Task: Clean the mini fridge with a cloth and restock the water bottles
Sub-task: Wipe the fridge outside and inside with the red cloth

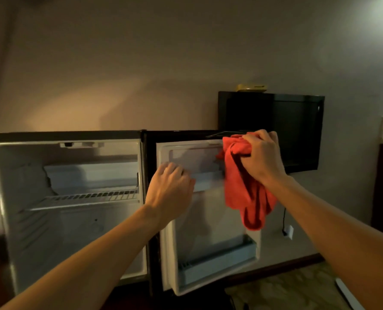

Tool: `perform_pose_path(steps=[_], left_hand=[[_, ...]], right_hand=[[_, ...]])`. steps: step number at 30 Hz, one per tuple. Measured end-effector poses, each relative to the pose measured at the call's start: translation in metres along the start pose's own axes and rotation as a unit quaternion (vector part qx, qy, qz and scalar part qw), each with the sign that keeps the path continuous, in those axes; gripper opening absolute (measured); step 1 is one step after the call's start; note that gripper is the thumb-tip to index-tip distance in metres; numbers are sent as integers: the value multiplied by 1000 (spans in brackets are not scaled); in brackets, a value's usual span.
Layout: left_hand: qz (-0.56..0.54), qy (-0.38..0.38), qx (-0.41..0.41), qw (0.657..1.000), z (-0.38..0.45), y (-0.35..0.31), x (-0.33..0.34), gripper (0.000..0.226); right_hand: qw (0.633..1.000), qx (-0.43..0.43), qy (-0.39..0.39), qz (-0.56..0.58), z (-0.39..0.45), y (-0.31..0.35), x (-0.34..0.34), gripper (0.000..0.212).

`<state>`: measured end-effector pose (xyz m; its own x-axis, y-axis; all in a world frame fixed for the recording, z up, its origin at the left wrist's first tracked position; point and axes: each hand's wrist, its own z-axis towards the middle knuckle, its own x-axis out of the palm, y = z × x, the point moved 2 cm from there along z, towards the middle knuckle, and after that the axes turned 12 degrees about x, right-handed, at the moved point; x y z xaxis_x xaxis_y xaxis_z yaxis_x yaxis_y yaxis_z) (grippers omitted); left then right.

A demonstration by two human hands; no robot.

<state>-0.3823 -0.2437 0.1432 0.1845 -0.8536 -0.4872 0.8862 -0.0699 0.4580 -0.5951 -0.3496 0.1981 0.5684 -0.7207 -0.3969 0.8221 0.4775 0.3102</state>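
One cloth (244, 182), two hands, one open fridge (69, 198).

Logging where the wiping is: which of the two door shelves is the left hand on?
The left hand rests on the upper door shelf, beside the red cloth; the lower door shelf sits untouched near the door's bottom.

Two bare forearms reach up from the bottom corners toward mid-frame.
Left hand (171, 186), centre frame, is knuckles-up with fingers curled loosely forward. Right hand (260, 156), right of centre and higher, is a tight fist with wrist bent.
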Motion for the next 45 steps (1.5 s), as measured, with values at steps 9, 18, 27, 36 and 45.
perform_pose_path(steps=[9,18,27,36,45], left_hand=[[33,34,28,998,8,11,10,22],[-26,5,-1,1000,-19,21,-8,25],[-67,-43,-61,995,-25,19,1,27],[-88,-27,-67,993,-16,-5,-3,34],[-157,-36,-28,987,-3,-12,5,33]], right_hand=[[987,-149,14,56,-1,52,-1,47],[982,-191,-6,0,-7,87,-15,41],[996,-35,-15,-77,-8,5,-68,43],[990,-134,0,-43,-12,55,-61,42],[997,-39,8,-63,-1,-10,-76,48]])
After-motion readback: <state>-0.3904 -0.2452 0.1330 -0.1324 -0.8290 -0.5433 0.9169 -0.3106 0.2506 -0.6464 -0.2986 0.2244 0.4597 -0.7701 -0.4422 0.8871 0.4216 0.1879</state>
